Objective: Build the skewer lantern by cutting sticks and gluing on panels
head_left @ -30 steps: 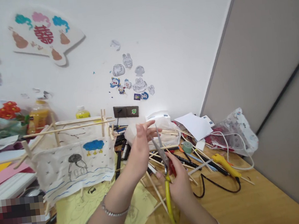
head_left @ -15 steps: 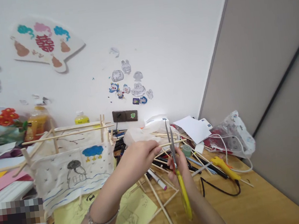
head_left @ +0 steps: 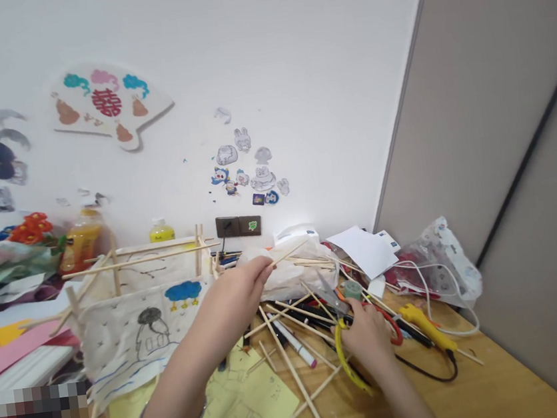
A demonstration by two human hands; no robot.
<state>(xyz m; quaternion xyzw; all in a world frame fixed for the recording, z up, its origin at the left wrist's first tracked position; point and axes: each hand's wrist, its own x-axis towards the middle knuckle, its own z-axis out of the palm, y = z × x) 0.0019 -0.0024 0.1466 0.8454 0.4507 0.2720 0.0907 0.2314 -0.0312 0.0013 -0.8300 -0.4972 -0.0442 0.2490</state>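
Note:
My left hand (head_left: pixel 244 286) pinches a thin wooden stick (head_left: pixel 289 253), which points up and to the right above a white plastic bag. Lower on the right, my right hand (head_left: pixel 365 330) is closed around scissors (head_left: pixel 332 295) with yellow and red handles; their blades are spread and point up-left, apart from the stick. Several loose wooden sticks (head_left: pixel 293 375) lie crossed on the table below my hands, with a white marker (head_left: pixel 299 347) among them. To the left stands a stick frame with a drawn-on cloth panel (head_left: pixel 122 334).
A yellow glue gun (head_left: pixel 427 327) with a black cord lies on the right of the wooden table (head_left: pixel 480 394). Yellow drawing paper (head_left: pixel 241 414) lies in front. A clear plastic bag (head_left: pixel 445 260) and white paper (head_left: pixel 363 249) are at the back right. Bottles (head_left: pixel 81 241) stand by the wall.
The scissors' blades were around the stick and now are away from it, lower and to the right, spread wider. My left hand has moved slightly left and up with the stick.

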